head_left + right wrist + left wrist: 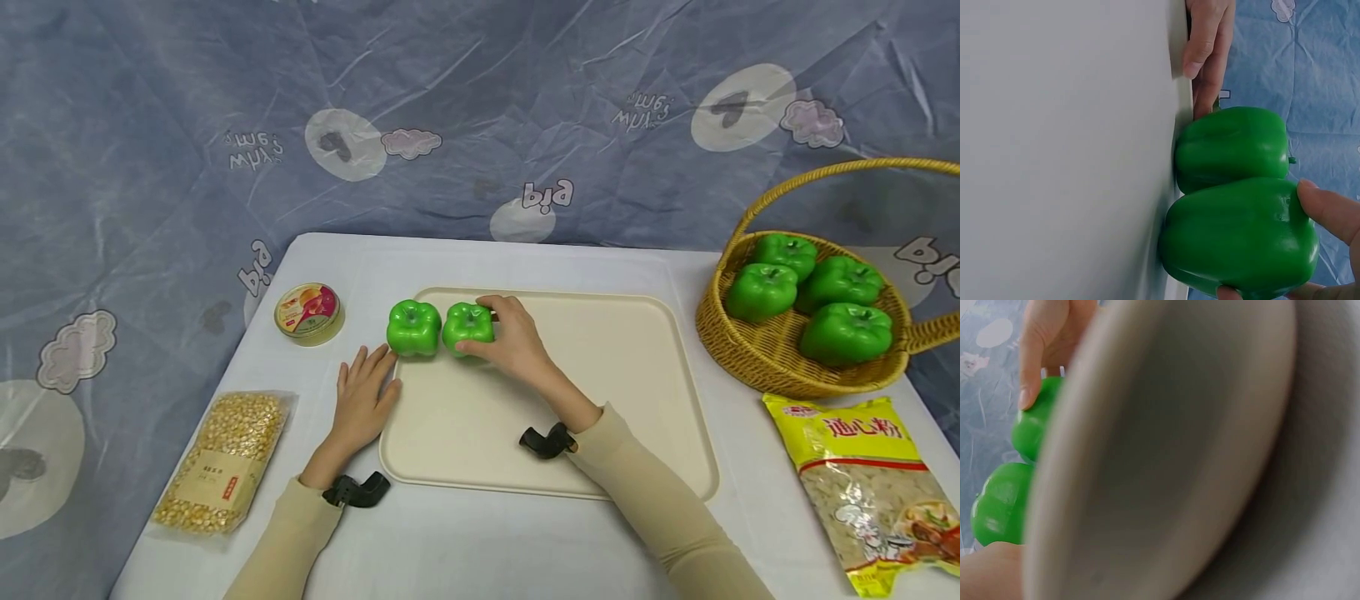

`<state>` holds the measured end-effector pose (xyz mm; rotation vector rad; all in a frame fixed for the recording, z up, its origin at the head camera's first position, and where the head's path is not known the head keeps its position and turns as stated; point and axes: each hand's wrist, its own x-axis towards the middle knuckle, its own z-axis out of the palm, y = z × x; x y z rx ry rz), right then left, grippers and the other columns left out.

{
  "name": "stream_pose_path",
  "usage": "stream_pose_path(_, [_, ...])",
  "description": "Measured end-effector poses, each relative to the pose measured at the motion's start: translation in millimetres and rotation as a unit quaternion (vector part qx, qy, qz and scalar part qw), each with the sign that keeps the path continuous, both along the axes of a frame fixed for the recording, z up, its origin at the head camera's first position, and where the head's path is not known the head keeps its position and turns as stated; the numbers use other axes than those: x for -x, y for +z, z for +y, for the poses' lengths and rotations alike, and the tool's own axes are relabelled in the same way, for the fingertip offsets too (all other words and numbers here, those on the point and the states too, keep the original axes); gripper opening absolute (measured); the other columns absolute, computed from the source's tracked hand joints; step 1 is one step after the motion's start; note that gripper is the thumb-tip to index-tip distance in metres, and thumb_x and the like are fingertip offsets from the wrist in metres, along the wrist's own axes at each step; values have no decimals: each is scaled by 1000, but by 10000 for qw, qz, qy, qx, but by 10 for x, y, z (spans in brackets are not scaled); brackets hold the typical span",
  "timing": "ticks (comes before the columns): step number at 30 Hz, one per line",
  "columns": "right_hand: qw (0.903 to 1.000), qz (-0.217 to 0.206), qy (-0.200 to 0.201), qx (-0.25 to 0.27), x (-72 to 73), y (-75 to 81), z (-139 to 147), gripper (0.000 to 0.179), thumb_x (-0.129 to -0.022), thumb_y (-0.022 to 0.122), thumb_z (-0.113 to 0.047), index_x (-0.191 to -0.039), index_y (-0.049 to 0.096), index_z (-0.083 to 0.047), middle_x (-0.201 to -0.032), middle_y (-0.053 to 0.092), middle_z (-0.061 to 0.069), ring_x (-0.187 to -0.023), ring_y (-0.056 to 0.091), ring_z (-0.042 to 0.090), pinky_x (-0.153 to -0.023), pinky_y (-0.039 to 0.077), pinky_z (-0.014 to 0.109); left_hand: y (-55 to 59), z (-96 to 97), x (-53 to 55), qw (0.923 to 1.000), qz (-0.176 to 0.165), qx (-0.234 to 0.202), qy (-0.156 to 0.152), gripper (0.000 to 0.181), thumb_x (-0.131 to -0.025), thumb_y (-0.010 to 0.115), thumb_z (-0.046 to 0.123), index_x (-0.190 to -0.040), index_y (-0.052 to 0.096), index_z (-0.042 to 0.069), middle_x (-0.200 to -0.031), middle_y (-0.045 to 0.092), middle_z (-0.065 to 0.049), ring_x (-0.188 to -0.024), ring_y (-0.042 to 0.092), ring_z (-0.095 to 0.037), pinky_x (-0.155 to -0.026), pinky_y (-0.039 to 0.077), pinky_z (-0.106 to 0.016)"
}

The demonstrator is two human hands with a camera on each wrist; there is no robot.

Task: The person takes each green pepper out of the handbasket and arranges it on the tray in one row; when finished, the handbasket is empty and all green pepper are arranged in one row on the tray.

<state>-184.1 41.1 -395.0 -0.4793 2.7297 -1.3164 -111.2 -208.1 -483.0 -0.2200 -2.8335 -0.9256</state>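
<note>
Two green bell peppers stand side by side at the far left corner of a beige tray (540,417). My right hand (513,342) grips the right-hand pepper (467,325), thumb at its near side and fingers at its far side; the right wrist view shows this pepper (1241,237) close up. The left-hand pepper (412,327) stands free of both hands' grip. My left hand (365,396) lies flat with fingers extended at the tray's left edge, its fingertips close to the left-hand pepper. In the left wrist view the tray rim (1079,450) hides much of the scene.
A wicker basket (712,342) with several green peppers stands at the right. Below it lies a yellow bag of pasta (862,492). On the left are a round tin (309,314) and a bag of corn kernels (225,458). A patterned grey-blue cloth (450,125) hangs behind the table.
</note>
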Motion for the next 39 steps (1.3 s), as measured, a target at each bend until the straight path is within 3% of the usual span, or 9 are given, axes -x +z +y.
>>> stream_pose_path(39, [9999, -73, -23, -69, -45, -12, -68, 80, -75, 85, -35, -140, 48, -6, -132, 50, 16, -119, 54, 32, -100, 44, 48, 11, -1, -4, 10000, 9, -11, -15, 48, -98, 52, 21, -142, 48, 5, -152, 39, -20, -147, 18, -45, -114, 3, -67])
